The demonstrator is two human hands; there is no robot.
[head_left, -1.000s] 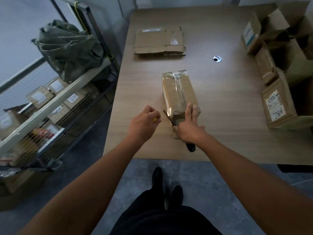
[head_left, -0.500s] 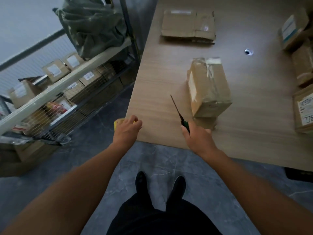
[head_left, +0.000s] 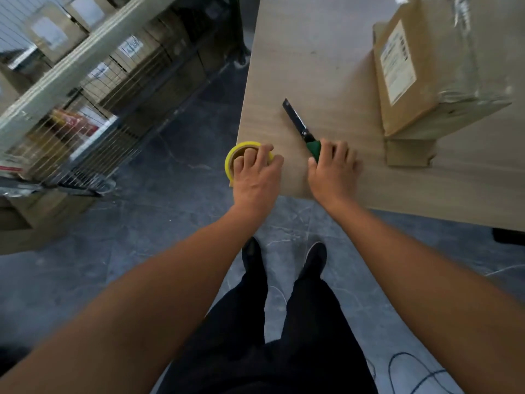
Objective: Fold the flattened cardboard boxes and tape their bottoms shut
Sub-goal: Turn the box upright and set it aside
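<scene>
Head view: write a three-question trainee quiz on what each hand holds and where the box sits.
1. True or false: the left hand grips the yellow tape roll.
2. The right hand holds: A) scissors, B) a green-handled utility knife, C) a marker?
3. Fill in: the taped cardboard box rests on the wooden ___.
Key: 1 true; 2 B; 3 table.

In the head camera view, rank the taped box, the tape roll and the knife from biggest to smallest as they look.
1. taped box
2. tape roll and knife, tied: similar apparent size, both partly hidden.
</scene>
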